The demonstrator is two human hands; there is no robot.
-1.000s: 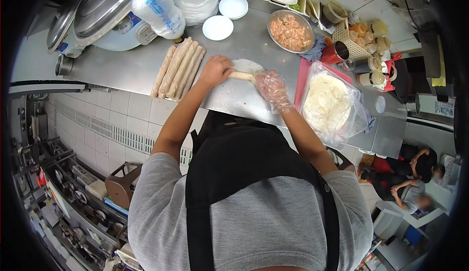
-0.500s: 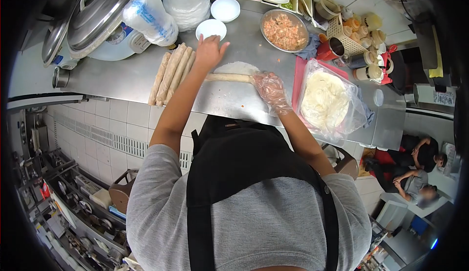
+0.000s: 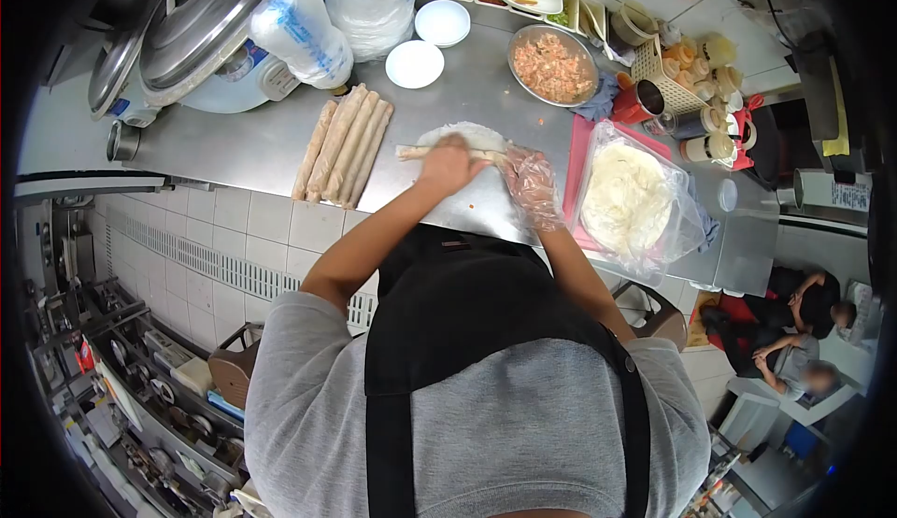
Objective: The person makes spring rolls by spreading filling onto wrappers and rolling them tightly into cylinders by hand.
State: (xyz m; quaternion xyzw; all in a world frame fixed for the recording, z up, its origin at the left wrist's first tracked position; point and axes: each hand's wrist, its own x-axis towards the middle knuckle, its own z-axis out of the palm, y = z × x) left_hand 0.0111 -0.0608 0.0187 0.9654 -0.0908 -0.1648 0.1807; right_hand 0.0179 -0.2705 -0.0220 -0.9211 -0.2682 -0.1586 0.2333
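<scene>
A thin round wrapper (image 3: 462, 132) lies on the steel table with a long pale roll (image 3: 411, 152) along its near side. My bare left hand (image 3: 450, 165) is over the middle of the roll, its fingers blurred by motion. At the roll's right end is my right hand (image 3: 531, 182) in a clear plastic glove, fingers curled round that end. Several finished rolls (image 3: 344, 144) are stacked to the left. On the right, a large mass of white dough (image 3: 624, 196) sits in a plastic-lined tray on a pink board (image 3: 579, 144).
Two white bowls (image 3: 415, 64) stand behind the rolls. A metal bowl of orange filling (image 3: 553, 65) is at the back, near a red cup (image 3: 638, 101) and a basket of bottles (image 3: 668, 79). Large lidded pots (image 3: 210, 28) stand at the left. Two people (image 3: 794, 331) sit at the far right.
My left hand went from the roll's left part to the white bowl, then came back onto the middle of the roll. My right hand stays at the right end.
</scene>
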